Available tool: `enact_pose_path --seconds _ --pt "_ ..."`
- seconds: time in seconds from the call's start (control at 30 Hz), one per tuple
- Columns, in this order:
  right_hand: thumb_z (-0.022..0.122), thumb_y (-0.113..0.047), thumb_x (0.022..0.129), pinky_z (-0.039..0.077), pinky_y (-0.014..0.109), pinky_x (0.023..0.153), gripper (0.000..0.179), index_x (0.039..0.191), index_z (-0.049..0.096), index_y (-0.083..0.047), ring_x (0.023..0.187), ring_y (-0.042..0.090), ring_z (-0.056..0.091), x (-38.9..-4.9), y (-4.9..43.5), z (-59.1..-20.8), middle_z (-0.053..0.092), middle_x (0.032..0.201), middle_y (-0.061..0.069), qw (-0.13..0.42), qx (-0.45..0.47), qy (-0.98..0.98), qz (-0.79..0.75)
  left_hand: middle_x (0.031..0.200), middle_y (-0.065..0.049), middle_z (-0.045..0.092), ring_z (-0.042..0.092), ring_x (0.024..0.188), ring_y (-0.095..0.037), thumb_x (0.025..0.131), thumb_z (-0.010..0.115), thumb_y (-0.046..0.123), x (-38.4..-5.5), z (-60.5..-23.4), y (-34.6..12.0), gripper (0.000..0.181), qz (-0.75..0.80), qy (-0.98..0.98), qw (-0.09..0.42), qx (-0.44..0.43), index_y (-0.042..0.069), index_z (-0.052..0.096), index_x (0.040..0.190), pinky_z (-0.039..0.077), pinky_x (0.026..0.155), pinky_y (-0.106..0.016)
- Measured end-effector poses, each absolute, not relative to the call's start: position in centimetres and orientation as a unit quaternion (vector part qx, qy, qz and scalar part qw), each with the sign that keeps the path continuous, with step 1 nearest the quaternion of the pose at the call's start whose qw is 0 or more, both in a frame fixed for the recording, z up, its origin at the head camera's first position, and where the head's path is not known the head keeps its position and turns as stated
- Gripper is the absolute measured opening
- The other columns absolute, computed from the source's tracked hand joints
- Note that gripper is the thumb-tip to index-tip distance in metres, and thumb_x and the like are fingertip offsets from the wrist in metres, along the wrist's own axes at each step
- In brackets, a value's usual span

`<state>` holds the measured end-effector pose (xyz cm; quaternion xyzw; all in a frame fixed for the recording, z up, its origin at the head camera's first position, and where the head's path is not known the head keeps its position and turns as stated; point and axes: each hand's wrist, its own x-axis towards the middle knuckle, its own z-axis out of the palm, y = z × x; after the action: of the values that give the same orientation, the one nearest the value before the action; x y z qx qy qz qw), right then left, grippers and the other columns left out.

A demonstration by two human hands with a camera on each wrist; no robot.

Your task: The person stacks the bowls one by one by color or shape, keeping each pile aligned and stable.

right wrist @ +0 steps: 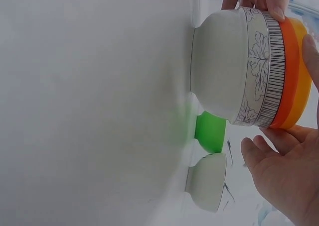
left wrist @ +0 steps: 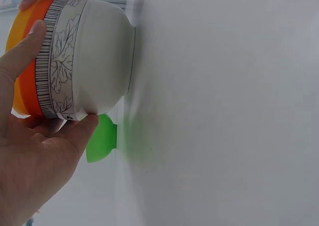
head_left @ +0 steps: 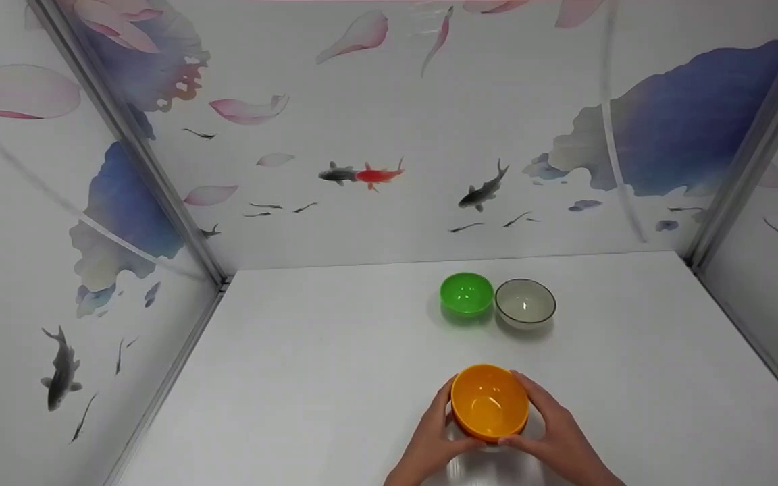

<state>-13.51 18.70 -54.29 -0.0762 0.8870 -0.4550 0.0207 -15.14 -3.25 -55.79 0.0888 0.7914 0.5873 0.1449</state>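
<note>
A yellow-orange bowl (head_left: 489, 402) sits nested in a red-orange bowl (left wrist: 32, 76), which sits in a larger white bowl (right wrist: 219, 61) with a leaf pattern and a striped rim band. The stack's base appears to rest on the table. My left hand (head_left: 429, 435) grips the left side of the stack, its thumb on the near side by the orange rims and a fingertip low on the white bowl. On the opposite side, my right hand (head_left: 558, 435) holds the stack around the orange rims, thumb also on the near side. The bowls' contents look bare.
Farther back on the white table (head_left: 315, 358) stand a small green bowl (head_left: 467, 295) and a white bowl with a dark rim (head_left: 525, 302), side by side. Panels painted with fish and petals (head_left: 375, 229) enclose the table at the back and both sides.
</note>
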Motion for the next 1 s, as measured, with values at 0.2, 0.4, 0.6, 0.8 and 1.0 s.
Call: enact_pose_path --seconds 0.2,0.4,0.6,0.8,1.0 --pt "0.081 -0.048 0.076 0.039 0.058 0.114 0.098 0.154 0.035 -0.012 0.14 0.035 0.046 -13.47 18.66 -54.24 0.041 0.158 0.013 0.018 -0.077 0.888 -0.453 0.161 0.003 0.035 0.036 0.147 -0.024 0.078 0.083 0.038 -15.12 -55.88 -3.27 0.097 0.589 0.79 0.143 0.093 0.025 0.027 0.156 0.043 0.115 -0.049" --pt "0.081 -0.048 0.076 0.041 0.055 0.114 0.097 0.154 0.036 -0.01 0.139 0.033 0.048 -13.46 18.68 -54.29 0.042 0.157 0.012 0.015 -0.08 0.89 -0.448 0.161 0.003 0.035 0.036 0.148 -0.024 0.079 0.083 0.038 -15.12 -55.96 -3.36 0.097 0.59 0.789 0.141 0.102 0.025 0.027 0.156 0.043 0.115 -0.048" --pt "0.08 -0.049 0.077 0.04 0.058 0.114 0.097 0.154 0.035 -0.01 0.139 0.035 0.047 -13.6 18.69 -54.25 0.041 0.157 0.013 0.021 -0.077 0.888 -0.452 0.16 0.003 0.035 0.037 0.147 -0.024 0.079 0.083 0.038 -15.12 -55.81 -3.35 0.095 0.591 0.788 0.143 0.098 0.025 0.028 0.156 0.044 0.114 -0.049" --pt "0.08 -0.049 0.077 0.04 0.058 0.114 0.098 0.154 0.035 -0.009 0.139 0.035 0.048 -13.59 18.68 -54.12 0.042 0.157 0.013 0.027 -0.073 0.887 -0.455 0.161 0.001 0.035 0.036 0.147 -0.025 0.08 0.083 0.035 -15.09 -55.79 -3.42 0.095 0.59 0.788 0.14 0.108 0.023 0.027 0.156 0.044 0.114 -0.049" --pt "0.08 -0.049 0.077 0.041 0.054 0.113 0.1 0.155 0.034 -0.008 0.139 0.032 0.048 -13.69 18.58 -54.24 0.041 0.158 0.013 0.034 -0.07 0.882 -0.465 0.161 -0.001 0.034 0.036 0.147 -0.026 0.08 0.083 0.034 -15.05 -55.79 -3.47 0.095 0.586 0.791 0.139 0.111 0.022 0.027 0.156 0.045 0.113 -0.049"
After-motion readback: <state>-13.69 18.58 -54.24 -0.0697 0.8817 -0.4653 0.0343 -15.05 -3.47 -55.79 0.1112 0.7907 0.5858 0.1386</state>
